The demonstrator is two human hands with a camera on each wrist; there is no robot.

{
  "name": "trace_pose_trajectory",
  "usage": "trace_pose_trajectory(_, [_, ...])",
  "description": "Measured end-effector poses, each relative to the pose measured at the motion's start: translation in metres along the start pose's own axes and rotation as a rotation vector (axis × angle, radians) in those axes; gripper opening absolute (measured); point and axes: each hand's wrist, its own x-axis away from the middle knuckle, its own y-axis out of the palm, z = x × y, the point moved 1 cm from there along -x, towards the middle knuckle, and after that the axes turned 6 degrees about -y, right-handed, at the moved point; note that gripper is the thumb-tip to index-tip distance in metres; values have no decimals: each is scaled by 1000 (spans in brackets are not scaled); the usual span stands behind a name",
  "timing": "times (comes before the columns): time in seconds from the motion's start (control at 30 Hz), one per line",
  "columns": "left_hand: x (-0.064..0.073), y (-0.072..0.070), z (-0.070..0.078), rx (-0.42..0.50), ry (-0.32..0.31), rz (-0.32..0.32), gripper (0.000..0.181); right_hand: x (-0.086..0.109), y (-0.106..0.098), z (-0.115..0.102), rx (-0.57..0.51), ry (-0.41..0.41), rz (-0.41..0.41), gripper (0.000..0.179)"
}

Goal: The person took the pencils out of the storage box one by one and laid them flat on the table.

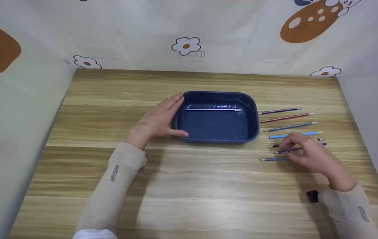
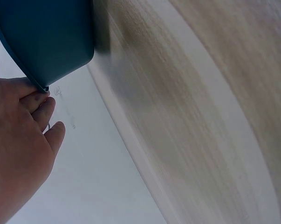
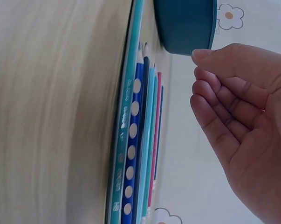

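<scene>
A dark blue tray (image 1: 213, 141) stands on the table, and one pencil (image 1: 212, 110) lies along its far inner side. At the tray's left end my left hand (image 1: 157, 119) rests on the rim, thumb and fingers spread apart. In the left wrist view its fingertips (image 2: 43, 95) meet a rim corner. My right hand (image 1: 311, 152) is over the near pencils with bent fingers. No pencil shows in its grasp in the right wrist view. Beneath it lie a blue pencil with pale dots (image 3: 132, 151) and a teal pencil (image 3: 123, 112).
Right of the tray, several pencils lie in a row, among them a red pencil (image 1: 286, 118) and a light blue pencil (image 1: 280, 136). A small black object (image 1: 312, 196) sits beside the right sleeve. Pale patterned sheeting (image 1: 228, 43) walls the table's back and sides.
</scene>
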Motion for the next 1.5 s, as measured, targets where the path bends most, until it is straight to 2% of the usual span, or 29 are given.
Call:
trace_pose_trajectory(0.27, [0,-1,1,-9,-9,-9,124,-10,0,-5,-14,0,15,27])
trace_pose_trajectory(0.43, [0,-1,2,-5,-1,2,123,-18,1,-8,-32,-40,56,28])
trace_pose_trajectory(0.67, [0,-1,1,-2,4,4,123,-34,2,-18,-62,-31,63,25])
trace_pose_trajectory(0.87, [0,0,1,-3,-3,2,123,-49,8,-24,-108,-71,99,27])
trace_pose_trajectory(1.13, [0,0,2,10,-19,-6,123,-72,15,-33,-164,-83,108,27])
trace_pose_trajectory(1.37, [0,0,1,7,-8,1,123,-95,21,-43,-186,-55,111,26])
trace_pose_trajectory(1.5, [1,0,1,17,-6,4,124,-108,26,-48,-208,-76,108,25])
